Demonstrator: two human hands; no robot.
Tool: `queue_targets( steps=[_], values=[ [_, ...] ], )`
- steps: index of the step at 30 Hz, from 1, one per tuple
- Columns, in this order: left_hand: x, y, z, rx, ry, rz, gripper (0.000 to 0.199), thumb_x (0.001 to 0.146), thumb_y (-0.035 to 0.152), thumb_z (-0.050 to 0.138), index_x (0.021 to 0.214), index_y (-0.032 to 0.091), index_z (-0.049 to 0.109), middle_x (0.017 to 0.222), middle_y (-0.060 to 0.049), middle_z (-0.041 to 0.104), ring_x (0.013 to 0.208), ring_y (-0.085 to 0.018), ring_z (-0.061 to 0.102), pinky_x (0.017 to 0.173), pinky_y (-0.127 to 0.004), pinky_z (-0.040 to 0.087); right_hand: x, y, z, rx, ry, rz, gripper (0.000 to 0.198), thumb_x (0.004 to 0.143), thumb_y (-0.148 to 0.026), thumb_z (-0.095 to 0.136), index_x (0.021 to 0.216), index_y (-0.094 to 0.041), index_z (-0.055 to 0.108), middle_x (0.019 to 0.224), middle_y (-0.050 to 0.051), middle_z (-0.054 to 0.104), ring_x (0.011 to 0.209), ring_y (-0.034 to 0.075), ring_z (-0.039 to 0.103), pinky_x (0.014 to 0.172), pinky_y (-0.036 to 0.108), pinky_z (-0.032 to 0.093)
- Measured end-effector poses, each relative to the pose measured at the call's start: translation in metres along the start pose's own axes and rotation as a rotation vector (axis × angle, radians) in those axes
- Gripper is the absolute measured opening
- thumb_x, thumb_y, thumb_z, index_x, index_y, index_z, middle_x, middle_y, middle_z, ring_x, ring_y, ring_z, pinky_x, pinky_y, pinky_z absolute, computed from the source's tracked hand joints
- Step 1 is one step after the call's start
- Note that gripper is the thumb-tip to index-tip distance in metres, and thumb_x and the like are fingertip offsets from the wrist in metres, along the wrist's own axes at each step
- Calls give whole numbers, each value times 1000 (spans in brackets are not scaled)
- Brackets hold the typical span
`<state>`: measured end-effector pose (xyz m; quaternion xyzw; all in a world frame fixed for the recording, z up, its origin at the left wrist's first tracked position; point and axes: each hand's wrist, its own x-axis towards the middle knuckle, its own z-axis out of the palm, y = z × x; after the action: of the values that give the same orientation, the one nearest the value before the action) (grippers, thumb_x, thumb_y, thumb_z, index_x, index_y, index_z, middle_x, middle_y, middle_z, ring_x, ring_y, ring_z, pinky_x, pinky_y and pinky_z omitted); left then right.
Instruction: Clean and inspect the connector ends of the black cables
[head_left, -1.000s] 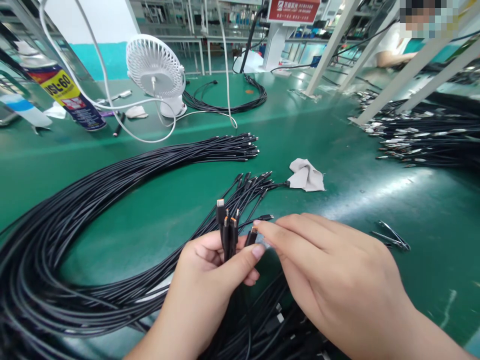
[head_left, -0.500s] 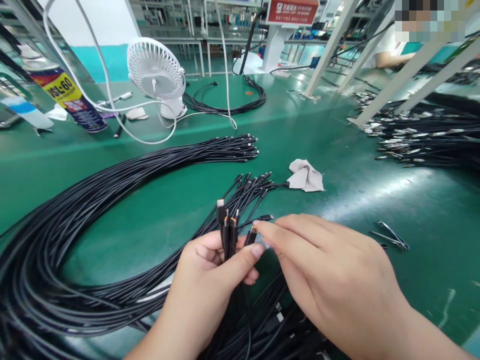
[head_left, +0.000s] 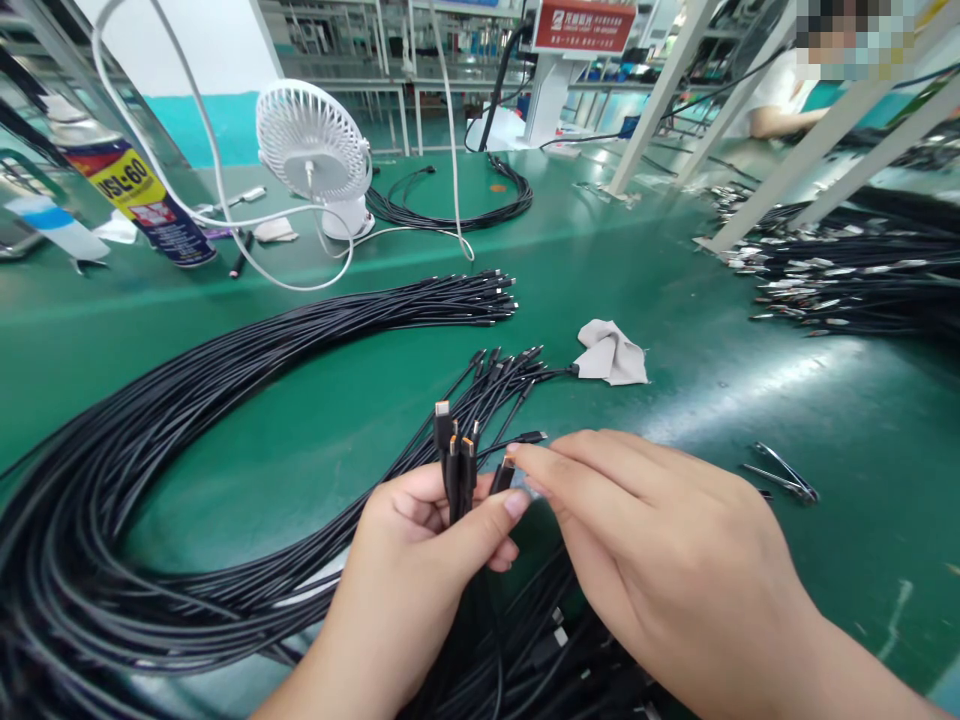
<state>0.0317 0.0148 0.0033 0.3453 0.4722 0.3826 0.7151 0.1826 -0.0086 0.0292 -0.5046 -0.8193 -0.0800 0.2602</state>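
Observation:
My left hand (head_left: 420, 570) is closed around several black USB cables (head_left: 469, 465), their metal plugs pointing up and showing orange at the tips. One plug (head_left: 504, 472) leans right, apart from the others, held by the left thumb. My right hand (head_left: 667, 540) has its fingers pressed together, with the index fingertip at the tip of that leaning plug. A small, pale, see-through bit shows below the right fingertips; what they hold, if anything, is hidden. Behind the hands, a large looped bundle of black cables (head_left: 187, 365) lies on the green table (head_left: 300, 440).
A crumpled grey cloth (head_left: 611, 352) and nail clippers (head_left: 784, 472) lie on the table. More cables (head_left: 855, 265) are piled at right, below slanted posts. A white fan (head_left: 311, 140) and a spray can (head_left: 139, 190) stand at back left. A person (head_left: 787, 105) sits behind the posts.
Both hands keep nearly the same pose on the cables. The whole view has shifted very slightly, and the person at the back right has moved a little.

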Motion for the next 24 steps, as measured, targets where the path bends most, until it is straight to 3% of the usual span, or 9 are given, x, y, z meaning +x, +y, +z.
queue_targets(
  steps=[24],
  values=[
    [1,0,-1,24,14,10,13,68,21,77,61,17,67,49,4,61,49,-8,54,51,-18,46,-1,0,0,-16,0,0,29,89,-8,43,97,-13,71,86,7,73,68,19,66,56,30,51]
  ],
)
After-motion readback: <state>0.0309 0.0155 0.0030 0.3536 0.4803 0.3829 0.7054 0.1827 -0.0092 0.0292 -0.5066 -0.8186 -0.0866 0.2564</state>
